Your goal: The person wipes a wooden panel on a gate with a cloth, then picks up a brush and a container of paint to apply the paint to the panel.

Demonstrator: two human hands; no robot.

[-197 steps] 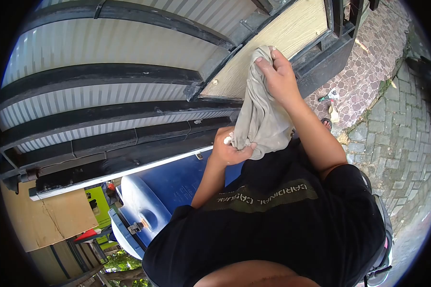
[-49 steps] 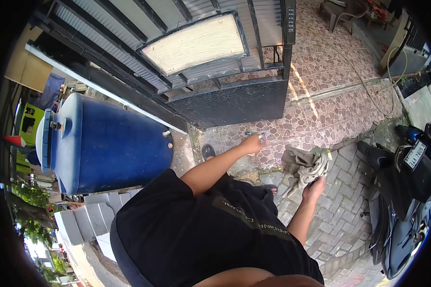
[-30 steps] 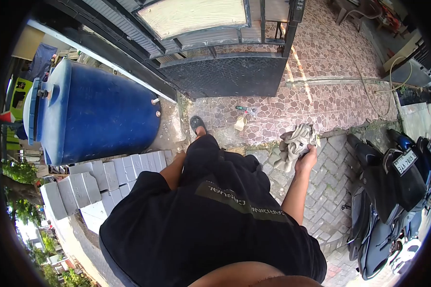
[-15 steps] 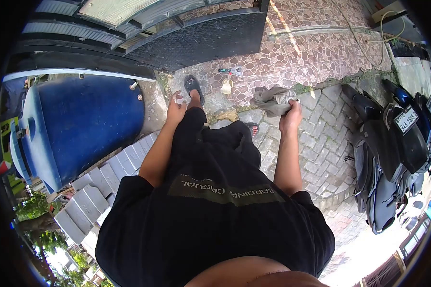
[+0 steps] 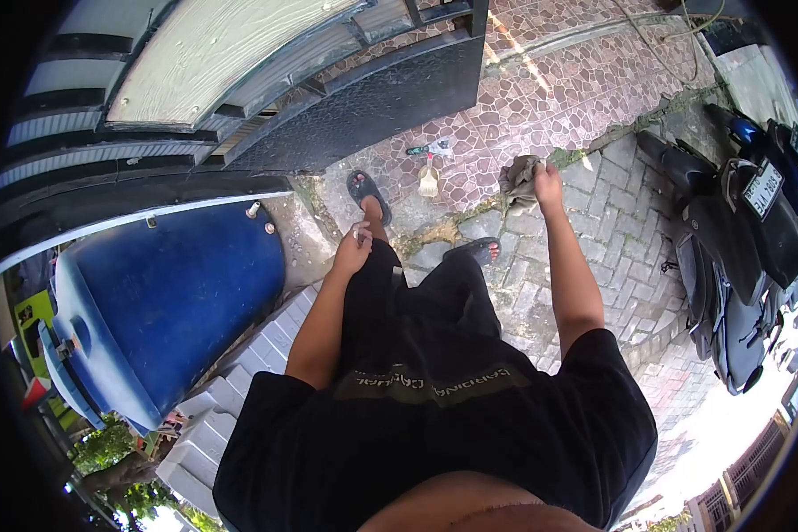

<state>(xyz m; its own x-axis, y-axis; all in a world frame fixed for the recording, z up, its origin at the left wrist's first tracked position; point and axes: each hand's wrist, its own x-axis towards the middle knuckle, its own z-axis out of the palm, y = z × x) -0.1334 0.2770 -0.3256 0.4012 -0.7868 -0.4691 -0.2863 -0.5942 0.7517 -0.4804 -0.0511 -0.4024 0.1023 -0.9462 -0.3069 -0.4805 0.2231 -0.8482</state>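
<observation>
My right hand (image 5: pixel 548 186) is closed on a crumpled grey-brown cloth (image 5: pixel 519 183), held out over the edge between the paving and the tiles. Beside my thigh, my left hand (image 5: pixel 353 250) has its fingers curled around something small and whitish, too little of which shows to name. On the tiled floor ahead lie a pale-bristled paintbrush (image 5: pixel 429 180) and a tool with a dark green handle and grey blade (image 5: pixel 428 148), which looks like a scraper. Neither hand touches these two.
A large blue tank (image 5: pixel 173 293) stands at left beside stacked grey blocks (image 5: pixel 239 381). A black metal gate (image 5: pixel 363 111) spans the upper left. Parked motorbikes (image 5: pixel 736 239) line the right. A hose (image 5: pixel 665 62) lies on the tiles (image 5: pixel 576 102); grey pavers (image 5: pixel 629 204) adjoin them.
My right hand has carried the cloth a little to the right. The left hand has dropped closer to my thigh, its fingers more curled. My feet and the view have shifted with a step.
</observation>
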